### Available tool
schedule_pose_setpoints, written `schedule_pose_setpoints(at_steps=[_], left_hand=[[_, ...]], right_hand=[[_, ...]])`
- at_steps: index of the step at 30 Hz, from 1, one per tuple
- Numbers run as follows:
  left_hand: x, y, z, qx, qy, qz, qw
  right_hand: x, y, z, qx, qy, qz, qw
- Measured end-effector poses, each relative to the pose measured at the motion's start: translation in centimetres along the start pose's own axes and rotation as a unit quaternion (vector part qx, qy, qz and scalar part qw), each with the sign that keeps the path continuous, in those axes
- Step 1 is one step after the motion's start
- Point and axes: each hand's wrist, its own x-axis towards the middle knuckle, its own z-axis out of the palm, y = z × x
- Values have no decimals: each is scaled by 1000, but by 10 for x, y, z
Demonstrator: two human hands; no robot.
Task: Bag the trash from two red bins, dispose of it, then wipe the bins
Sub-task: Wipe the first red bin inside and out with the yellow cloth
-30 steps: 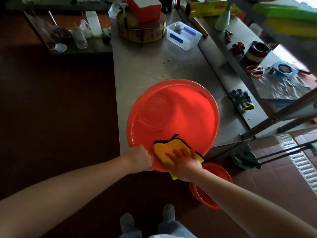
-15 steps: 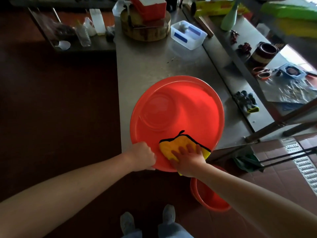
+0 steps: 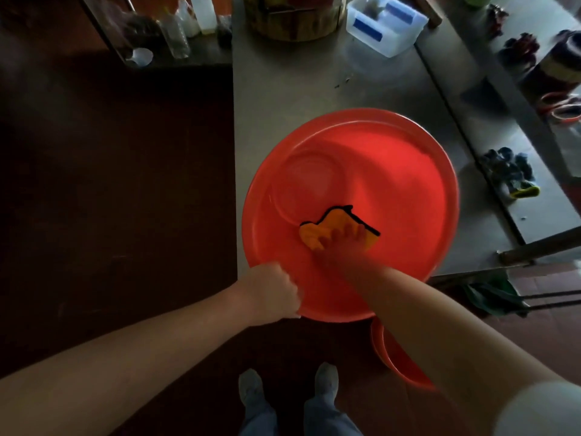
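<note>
Dim light falls on a grey stainless-steel table (image 3: 283, 89) that stands beside a dark reddish floor (image 3: 110, 184). At the table's near edge the left hand (image 3: 272, 291) reaches in from the lower left with the forearm extended. Its fingers are curled tight round the near rim of a large round red plastic bin (image 3: 393, 171). The right hand (image 3: 338, 247) comes in from the lower right, over the rim and down inside the bin. Its fingers are spread and laid flat on a yellow cloth with black edging (image 3: 333, 223), pressing it against the inner surface close to the base. The bin sits on the table with its near side overhanging the edge. Its inside looks smooth and glossy, and a paler circular base shows left of centre. A second red plastic bin (image 3: 399, 366) stands on the floor below, mostly hidden under the right forearm. The left fingertips are out of sight behind the rim. Blur softens the right hand, and a clear plastic tub with blue labels (image 3: 385, 26) is cut off at the top edge.
</note>
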Motion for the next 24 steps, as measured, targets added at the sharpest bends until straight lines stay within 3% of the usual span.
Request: schedule_pose_setpoints(at_steps=[3,9,15,24], left_hand=[[0,-2,-4,1,5,-7,1000],[1,-11,-19,19,-5,20,1000],[-6,-18,-24,12,34,15,999],[-8,-12,-8,15,53,10,998]], right_hand=[[-10,2,-4,-14,-185,15,983],[-74,-2,-48,-44,-296,56,952],[-127,2,-76,-13,-261,28,965],[-63,0,-37,-31,-241,74,967]])
